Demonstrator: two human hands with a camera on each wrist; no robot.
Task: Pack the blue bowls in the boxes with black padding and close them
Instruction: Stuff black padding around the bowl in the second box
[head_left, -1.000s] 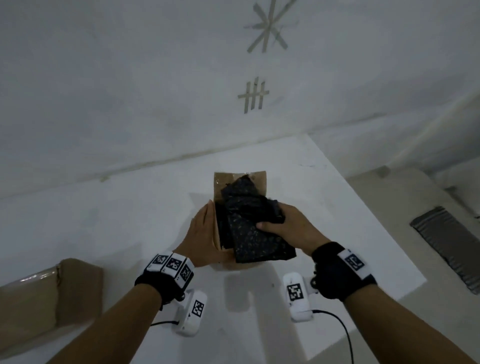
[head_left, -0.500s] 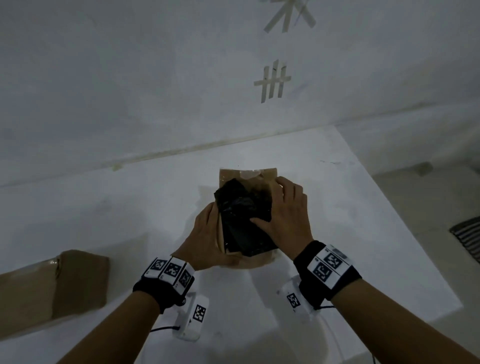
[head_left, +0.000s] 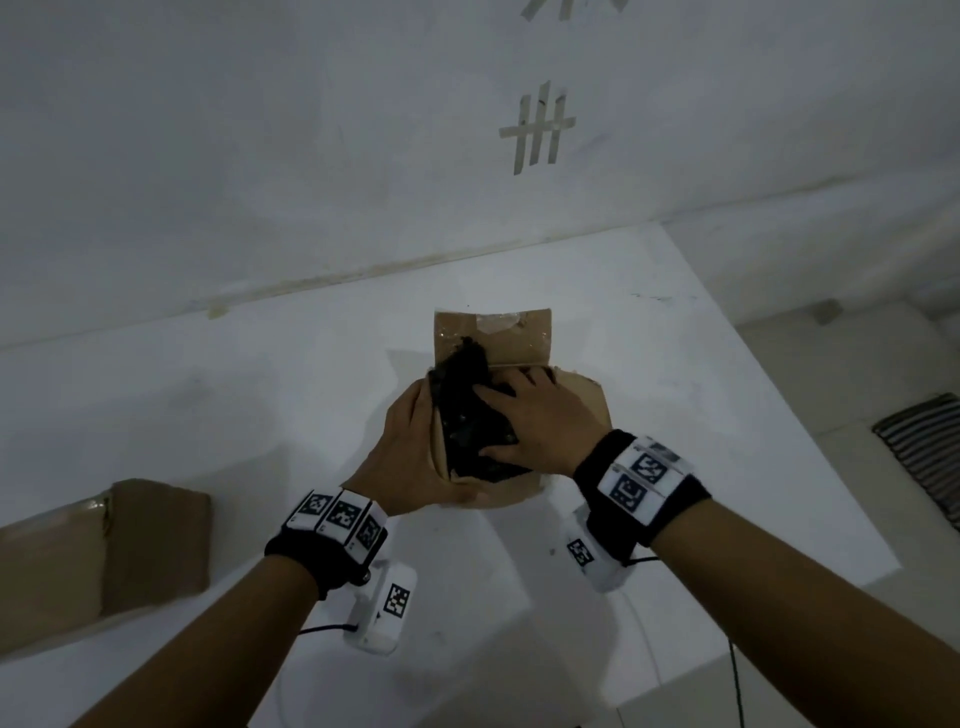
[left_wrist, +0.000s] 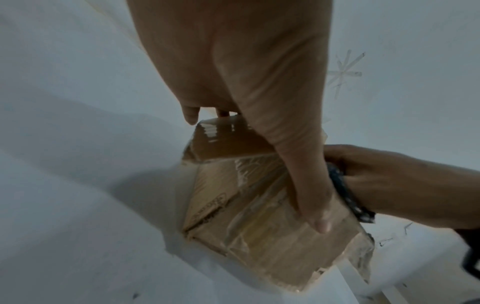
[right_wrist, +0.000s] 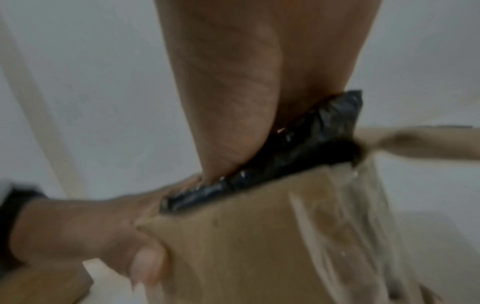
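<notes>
An open brown cardboard box (head_left: 582, 402) stands mid-table, its far flap upright. Crumpled black padding (head_left: 467, 415) fills its top and pokes above the rim. My left hand (head_left: 410, 447) grips the box's left side, thumb on the near wall (left_wrist: 259, 226) and fingers round the far corner. My right hand (head_left: 540, 421) lies flat on the padding and presses it down with straight fingers. In the right wrist view the padding (right_wrist: 298, 152) is squeezed between my palm and the box wall (right_wrist: 259, 236). No blue bowl shows; the box's inside is hidden.
A second cardboard box (head_left: 104, 551) lies at the table's left edge. The white table (head_left: 727, 415) ends just right of my right wrist, with floor and a dark grate (head_left: 924, 457) beyond. A white wall with tape marks (head_left: 537, 127) stands behind.
My right hand went from holding the padding bunched over the box to lying flat on it, and the padding has sunk lower. My left hand kept its hold on the box.
</notes>
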